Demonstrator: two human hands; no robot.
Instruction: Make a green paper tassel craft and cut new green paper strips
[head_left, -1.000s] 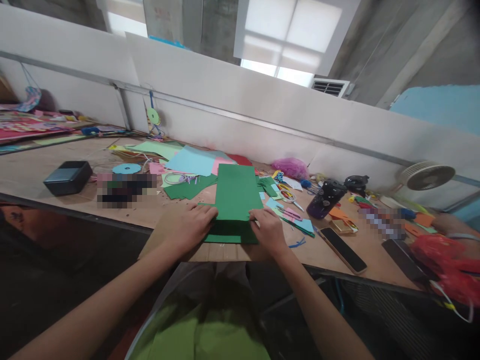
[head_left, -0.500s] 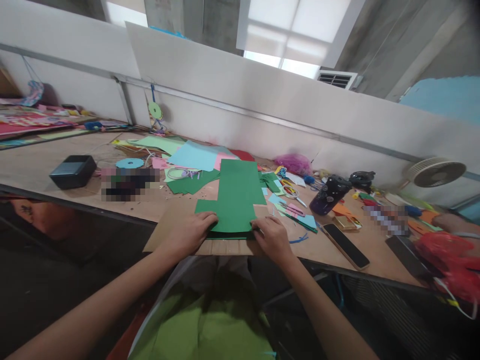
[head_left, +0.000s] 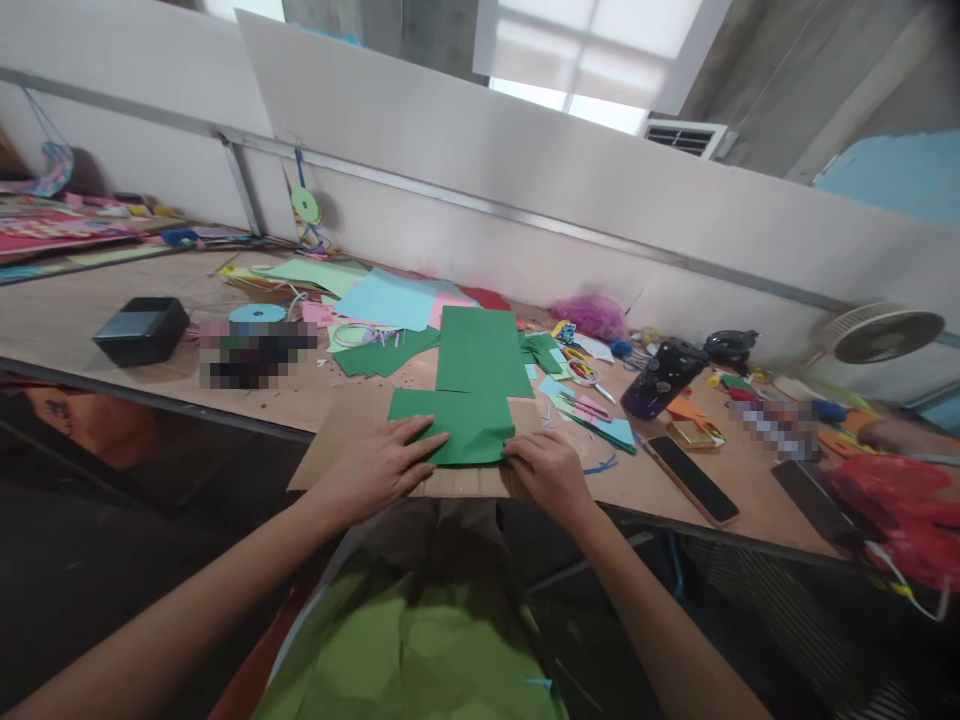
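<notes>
A piece of green paper [head_left: 472,422] lies near the table's front edge, on a brown cardboard sheet [head_left: 330,440]. My left hand [head_left: 382,462] rests on its left part with the fingers spread. At its lower right corner, my right hand [head_left: 546,468] pinches the edge between thumb and fingers. A second green sheet [head_left: 480,350] lies just beyond it. More green pieces [head_left: 386,355] are to the left, close to light blue paper [head_left: 390,300].
On the right are scissors [head_left: 585,370], a dark tumbler [head_left: 664,378], a phone [head_left: 691,480], a red plastic bag [head_left: 896,515] and a fan [head_left: 885,332]. A black box [head_left: 142,330] stands at the left. Another person's arm [head_left: 911,437] shows at the far right.
The near green paper's lower part now looks separate from the sheet beyond, with a gap line between them. My left hand's fingers have spread and moved further onto the paper. The view has shifted slightly.
</notes>
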